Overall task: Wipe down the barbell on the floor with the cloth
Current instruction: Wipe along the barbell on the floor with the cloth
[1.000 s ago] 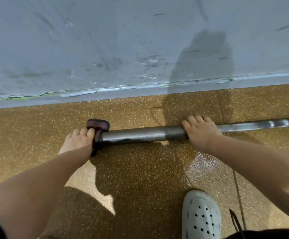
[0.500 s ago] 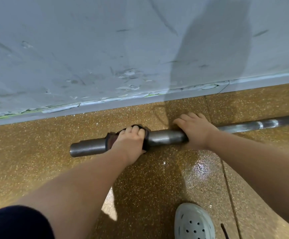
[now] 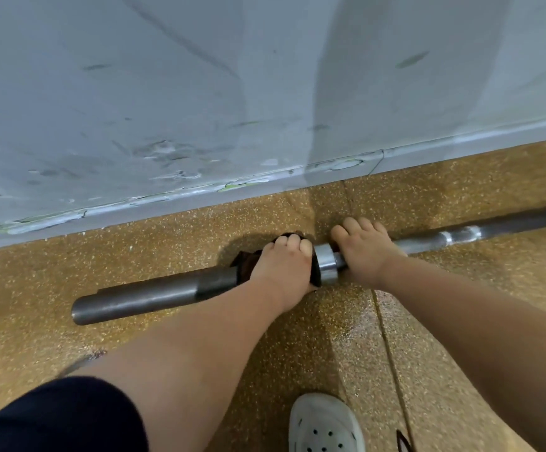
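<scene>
A grey steel barbell (image 3: 141, 296) lies on the speckled brown floor, parallel to the wall, its thick sleeve end at the left. My left hand (image 3: 281, 265) grips a dark brown cloth (image 3: 245, 267) wrapped around the sleeve, right beside the shiny collar (image 3: 325, 262). Most of the cloth is hidden under my fingers. My right hand (image 3: 364, 252) is closed over the thinner shaft just to the right of the collar. The shaft runs on to the right edge of the view.
A scuffed grey wall (image 3: 199, 93) with a chipped base strip stands just behind the bar. A white perforated clog (image 3: 325, 425) is at the bottom, near a floor joint line. A wet-looking shiny patch lies on the floor below my right hand.
My left hand has slid the cloth rightward along the sleeve, from its left end up to the collar beside my right hand. The right hand keeps its grip on the shaft.
</scene>
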